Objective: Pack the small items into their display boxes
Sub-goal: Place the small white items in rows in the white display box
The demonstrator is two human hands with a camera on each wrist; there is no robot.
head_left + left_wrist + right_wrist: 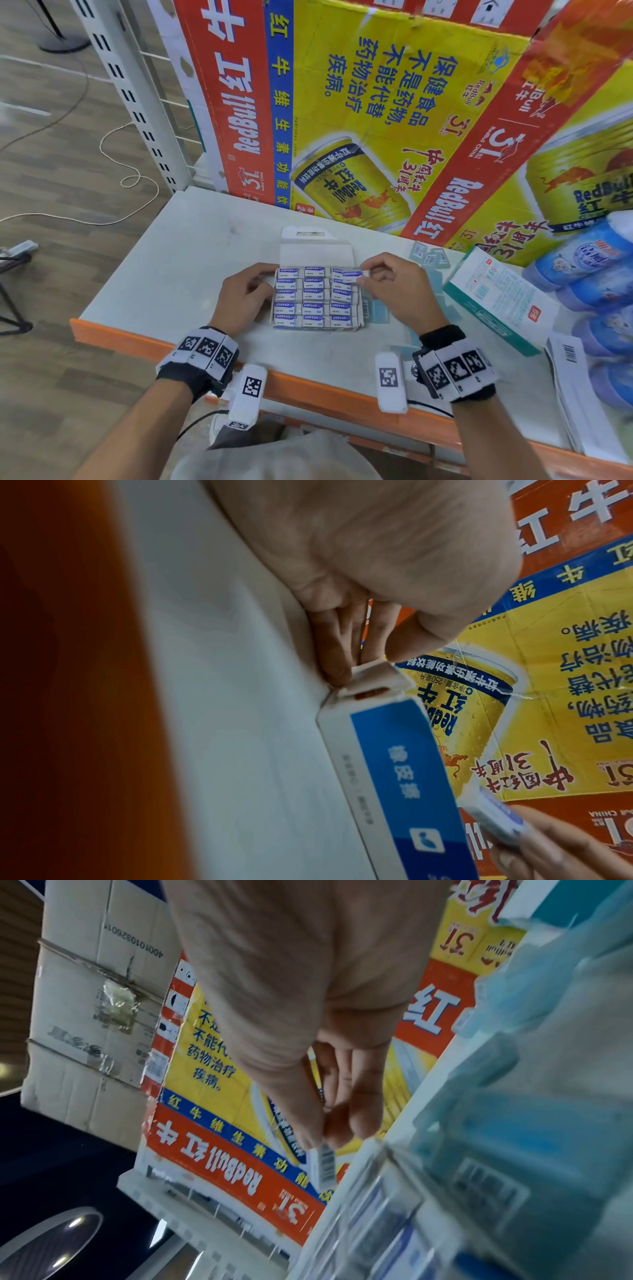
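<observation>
A shallow white display box lies near the front edge of the pale worktop, its lid flap folded back toward 12 o'clock. Inside, small erasers are packed in three columns, each in a white sleeve with a blue band printed "ERASER". The box's outer side, seen from the left wrist view, is white with a broad blue panel and white characters.

The right hand pinches one loose eraser between thumb and fingertips, holding it just above the box's corner at 1 o'clock, over the packed rows. The right wrist view shows a barcode on the pinched eraser's end.

The left hand sits at the box's 9 o'clock side, fingers curled against its wall near the far corner; in the left wrist view the fingertips press at a small folded corner tab of the box.

Behind the worktop, from 11 to 2 o'clock, stand large red-and-yellow Red Bull cartons. At 3 o'clock lie a white-and-teal carton and a blue plastic-wrapped pack of rolls. A few small blue tags lie just beyond the right hand. The worktop's front edge is orange.
</observation>
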